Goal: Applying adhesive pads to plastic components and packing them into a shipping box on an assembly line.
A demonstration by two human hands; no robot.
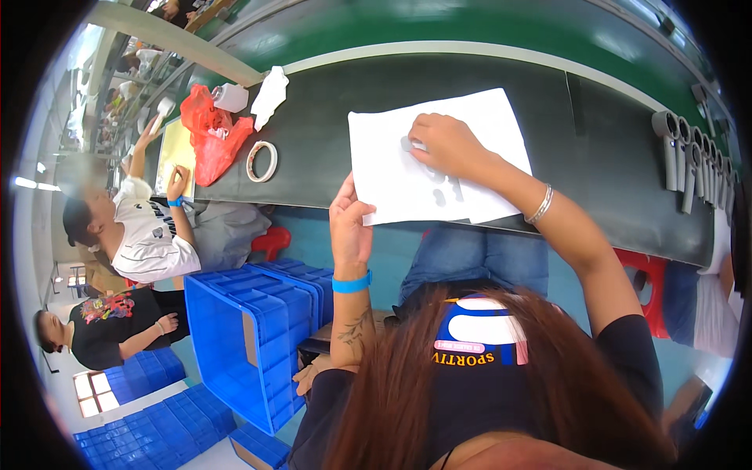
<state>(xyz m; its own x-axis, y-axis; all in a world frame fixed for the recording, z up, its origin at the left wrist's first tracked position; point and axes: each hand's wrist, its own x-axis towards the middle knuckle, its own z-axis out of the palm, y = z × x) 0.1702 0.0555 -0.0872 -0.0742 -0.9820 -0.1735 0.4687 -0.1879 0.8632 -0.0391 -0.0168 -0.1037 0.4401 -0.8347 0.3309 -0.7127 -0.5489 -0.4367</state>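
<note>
A white sheet (384,145) lies on the dark table in front of me, with a second sheet edge showing along its lower right. Several small grey rounded pieces, among them one grey piece (439,196), show on its surface. My left hand (352,223) grips the sheet's lower left edge, the thumb on top. Over the upper middle of the sheet, my right hand (450,145) has its fingers pinched together at a grey rounded piece (406,144). Whether that piece is lifted or still lies on the sheet, I cannot tell.
Left on the table (321,94) are a tape roll (272,161), a red plastic bag (207,145) and a crumpled white sheet (271,95). Round-headed grey-white handles (670,157) line the right end. Blue crates (235,345) stand lower left. A co-worker (149,243) sits at left.
</note>
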